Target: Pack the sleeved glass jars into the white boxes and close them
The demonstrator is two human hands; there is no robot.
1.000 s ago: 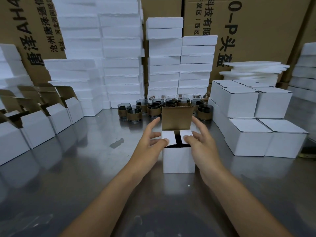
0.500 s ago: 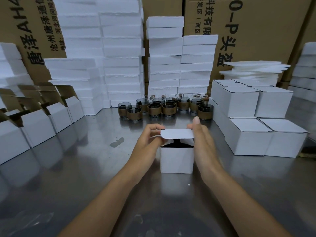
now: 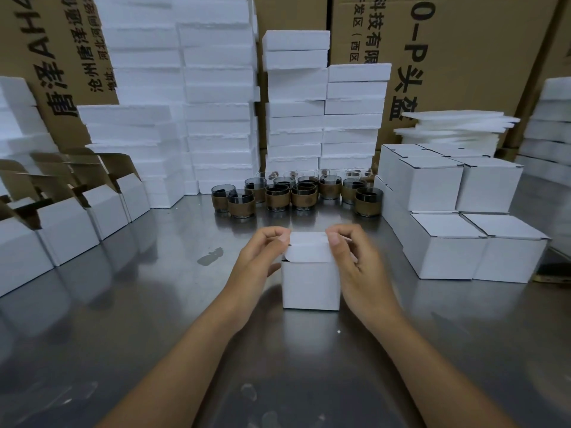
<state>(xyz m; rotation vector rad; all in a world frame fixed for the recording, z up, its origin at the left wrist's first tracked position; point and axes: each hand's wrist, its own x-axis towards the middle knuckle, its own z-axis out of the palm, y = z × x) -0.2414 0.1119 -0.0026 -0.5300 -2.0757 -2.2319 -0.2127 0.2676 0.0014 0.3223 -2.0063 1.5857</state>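
A small white box (image 3: 310,285) stands on the steel table in front of me. Its white lid flap (image 3: 307,251) is folded down over the top, with the tuck edge hanging over the front. My left hand (image 3: 262,254) grips the box's left side, fingers curled at the lid's far left corner. My right hand (image 3: 352,257) holds the right side, thumb and fingers curled onto the lid's far right corner. Whatever is inside the box is hidden. Several glass jars with brown sleeves (image 3: 304,196) stand in a cluster behind the box.
Closed white boxes (image 3: 448,242) are stacked at the right. Open white boxes with brown flaps up (image 3: 65,223) line the left. Foam slabs (image 3: 216,118) and brown cartons (image 3: 463,41) rise at the back. A small dark scrap (image 3: 211,256) lies on the table (image 3: 123,304).
The upright brown-backed lid has been folded forward and down over the box. Both hands moved from the side flaps up to the lid's far corners.
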